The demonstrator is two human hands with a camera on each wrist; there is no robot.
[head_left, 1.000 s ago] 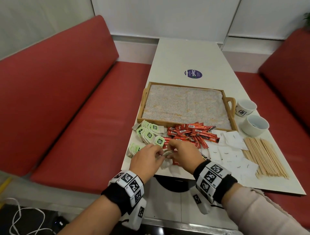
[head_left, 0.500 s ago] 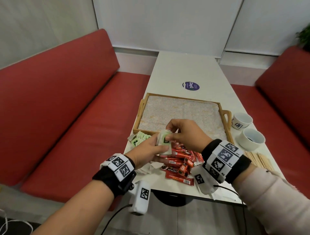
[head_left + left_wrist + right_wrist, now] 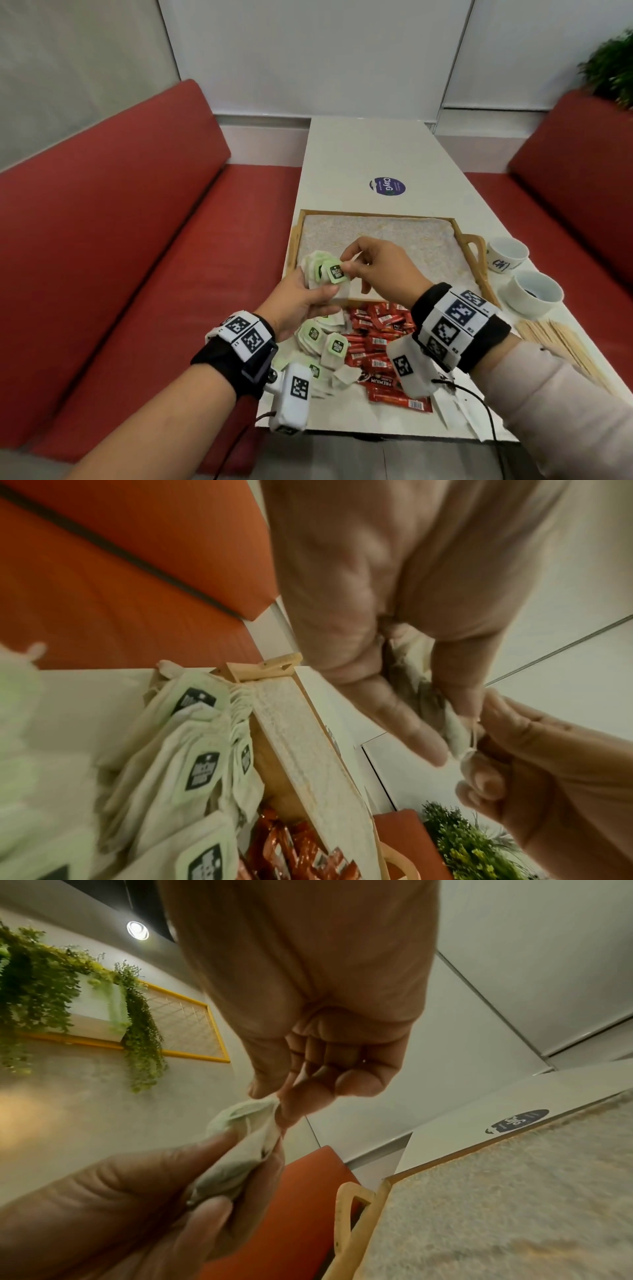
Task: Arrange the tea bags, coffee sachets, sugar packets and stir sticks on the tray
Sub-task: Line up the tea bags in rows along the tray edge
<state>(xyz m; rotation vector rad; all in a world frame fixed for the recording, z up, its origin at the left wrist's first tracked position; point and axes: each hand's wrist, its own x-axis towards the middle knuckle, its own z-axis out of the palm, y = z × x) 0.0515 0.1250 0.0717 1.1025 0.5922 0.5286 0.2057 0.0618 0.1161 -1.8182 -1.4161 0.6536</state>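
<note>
Both hands up over near-left corner of tray (image 3: 474,240), off table. Left hand (image 3: 303,298) palm-up-ish, thumb clamped over fanned bunch of tea bags (image 3: 323,274), green tags showing. Right hand (image 3: 380,270) knuckles up, thumb and forefinger pinching edge of top tea bag, other fingers curled under. Right wrist view shows same pinch, bag bunched between both hands. Rest of loose tea bags (image 3: 325,346) on table (image 3: 373,150) by front edge, coffee sachets (image 3: 380,342) just beside them, stir sticks (image 3: 561,339) off to right.
</note>
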